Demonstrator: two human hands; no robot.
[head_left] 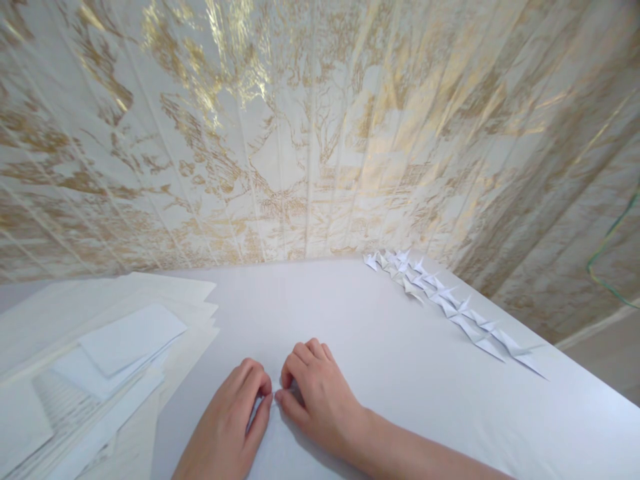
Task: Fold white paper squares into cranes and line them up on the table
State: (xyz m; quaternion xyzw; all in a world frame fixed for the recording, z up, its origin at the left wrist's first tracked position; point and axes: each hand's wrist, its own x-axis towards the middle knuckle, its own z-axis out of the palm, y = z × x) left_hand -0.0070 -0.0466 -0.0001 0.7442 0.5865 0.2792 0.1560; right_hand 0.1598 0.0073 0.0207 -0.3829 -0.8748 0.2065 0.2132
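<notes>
My left hand [233,410] and my right hand [320,397] meet low in the middle of the view, just over the white table. Each is closed in a pinch, thumb against curled fingers. A small bit of white paper [275,400] shows between the two sets of fingertips. Most of it is hidden by the fingers, and its shape is hard to tell against the white tabletop. Folded white paper cranes [440,293] stand in rows at the right, apart from my hands.
White and printed paper sheets [190,310] lie spread in a loose pile on the left of the table [280,300]. Behind the table rises a wall [300,133] with white and gold patterned covering. A green cord [600,253] hangs at the far right.
</notes>
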